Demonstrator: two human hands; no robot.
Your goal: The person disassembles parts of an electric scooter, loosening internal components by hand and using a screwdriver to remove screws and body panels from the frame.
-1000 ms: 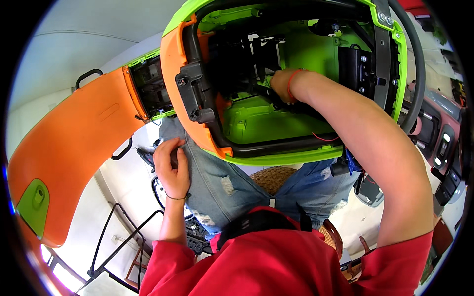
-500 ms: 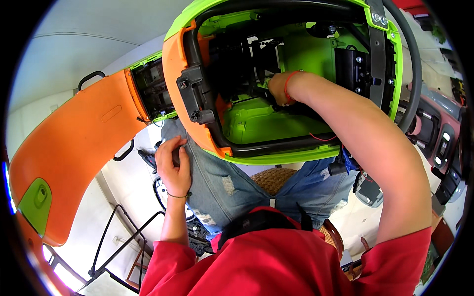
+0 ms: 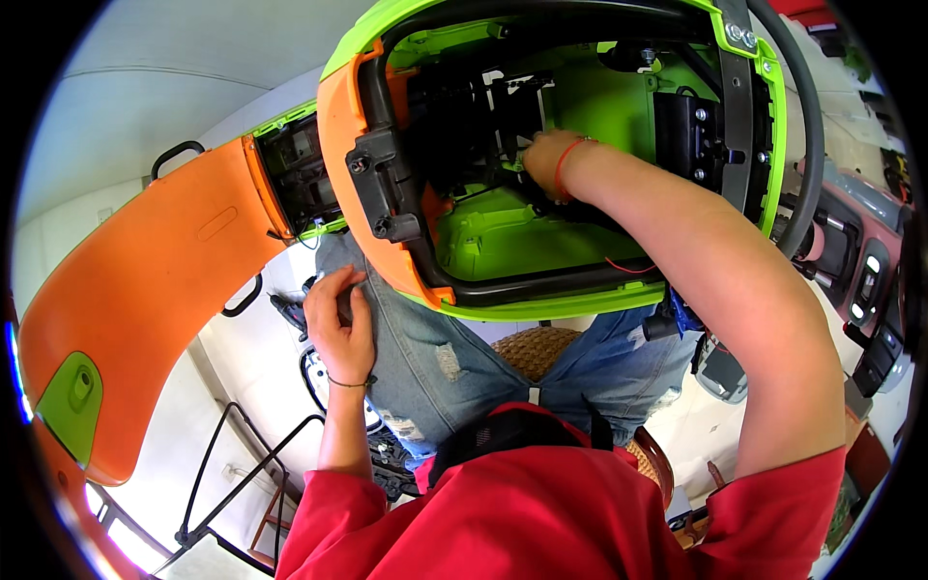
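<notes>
Around the right hand [image 3: 553, 162], its grip hidden, the green-and-orange housing [image 3: 503, 237] has barely shifted in half a second, suggesting work at one spot; the left hand [image 3: 340, 324], slack-fingered, apparently empty, rests against the jeans [image 3: 411, 338].

Cavity [image 3: 541, 242] open — black rim [image 3: 541, 288], forearm [image 3: 672, 213] across

Head-worn view, left camera of a wide fisheye pair, upright. Faces steeply down over the red shirt [image 3: 561, 512], which fills 6 o'clock, nearest the lens. Green housing [image 3: 609, 108] lies farther off, spanning 11 to 2 o'clock, top cropped. Right hand [image 3: 553, 162] shows toward 1 o'clock, left hand [image 3: 340, 327] between 8 and 9. Orange panel [image 3: 159, 275] bows along 9 o'clock; corners black out.
</notes>
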